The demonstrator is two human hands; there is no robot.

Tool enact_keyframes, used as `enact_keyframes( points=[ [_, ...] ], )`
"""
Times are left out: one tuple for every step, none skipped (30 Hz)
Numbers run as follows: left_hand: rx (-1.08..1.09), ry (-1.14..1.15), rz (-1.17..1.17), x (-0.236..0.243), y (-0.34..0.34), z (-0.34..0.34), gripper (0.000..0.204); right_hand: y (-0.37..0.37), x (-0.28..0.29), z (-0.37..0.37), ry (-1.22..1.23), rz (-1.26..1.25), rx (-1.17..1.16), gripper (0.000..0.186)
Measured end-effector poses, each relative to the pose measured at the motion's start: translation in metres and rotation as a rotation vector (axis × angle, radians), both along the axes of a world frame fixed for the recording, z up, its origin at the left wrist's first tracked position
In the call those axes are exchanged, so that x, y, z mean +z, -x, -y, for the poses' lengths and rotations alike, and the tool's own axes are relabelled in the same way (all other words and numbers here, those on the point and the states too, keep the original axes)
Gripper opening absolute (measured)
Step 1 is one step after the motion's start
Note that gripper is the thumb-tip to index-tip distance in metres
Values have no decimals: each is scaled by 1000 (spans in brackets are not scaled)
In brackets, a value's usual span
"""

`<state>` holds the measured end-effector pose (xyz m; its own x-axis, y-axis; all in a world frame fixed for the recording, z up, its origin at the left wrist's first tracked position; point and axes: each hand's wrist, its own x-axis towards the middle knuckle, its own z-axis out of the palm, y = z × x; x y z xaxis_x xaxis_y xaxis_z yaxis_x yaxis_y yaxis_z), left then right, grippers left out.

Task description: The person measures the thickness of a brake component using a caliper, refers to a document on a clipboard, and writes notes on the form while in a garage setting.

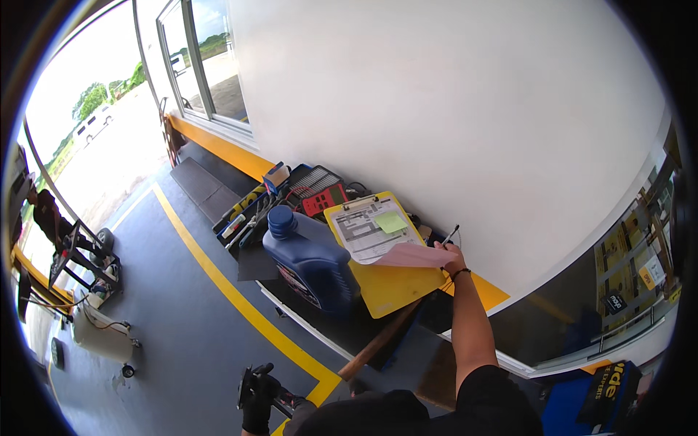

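Note:
My bare right hand [452, 259] is closed at the right side of a yellow clipboard [396, 294]. A pen [451, 234] sticks up from its fingers, which also hold the lifted edge of a pink sheet [414, 255]. A printed white form [363, 236] with a green sticky note [390, 222] lies under the clip. Low in view, my left hand [260, 401], in a black glove, is closed around a dark object with a metallic part; its kind is unclear. Left of the clipboard stands a blue jug [309, 258] with a blue cap.
Behind the jug are a red meter [325, 199], cables and tools on a dark bench top. A white wall [451, 109] rises behind. A yellow line [211, 269] crosses the grey floor. At left are a wheeled tank [102, 334], a black cart [83, 251] and another person [49, 218].

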<state>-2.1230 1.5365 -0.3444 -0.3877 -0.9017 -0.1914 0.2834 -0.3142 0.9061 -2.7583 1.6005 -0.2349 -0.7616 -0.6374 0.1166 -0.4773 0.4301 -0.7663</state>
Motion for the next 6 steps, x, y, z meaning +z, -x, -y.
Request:
enact_keyframes(
  points=[
    [-12, -9, -8, 1, 6, -3, 35, 14, -4, -4, -14, 131, 97, 28],
    [-11, 10, -1, -2, 9, -8, 34, 20, -6, 2, -102, 183, 146, 29],
    [-6, 38, 9, -1, 11, -9, 34, 21, -4, 9, -191, 229, 198, 31],
    [-4, 64, 19, 1, 10, -11, 34, 23, 1, 18, -373, 232, 140, 32],
    [-1, 45, 8, 2, 12, -16, 35, 25, 16, 26, -562, 220, 78, 33],
    [2, 25, -4, 3, 12, -21, 35, 23, 16, 31, -567, 217, 92, 33]
  ],
)
